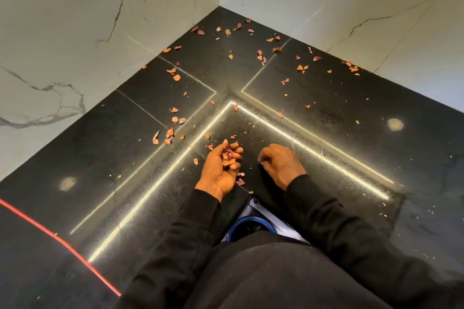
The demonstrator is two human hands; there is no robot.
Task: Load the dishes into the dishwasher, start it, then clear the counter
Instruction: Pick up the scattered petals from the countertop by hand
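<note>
Where our sleeves part below the counter's near edge, we see a blue-rimmed bin, its contents too dark to tell. Just beyond that edge our left hand lies palm up, fingers cupped round a heap of peels. Our right hand beside it curls knuckles-up on the stone; whether it pinches anything we cannot tell. Loose peels lie scattered toward the far corner.

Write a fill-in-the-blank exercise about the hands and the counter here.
The left hand cups a heap of peels, palm facing ____.
The right hand shows its back, palm facing ____.
Loose scraps lie scattered over the ____ counter.
Missing words: up, down, black.
</note>
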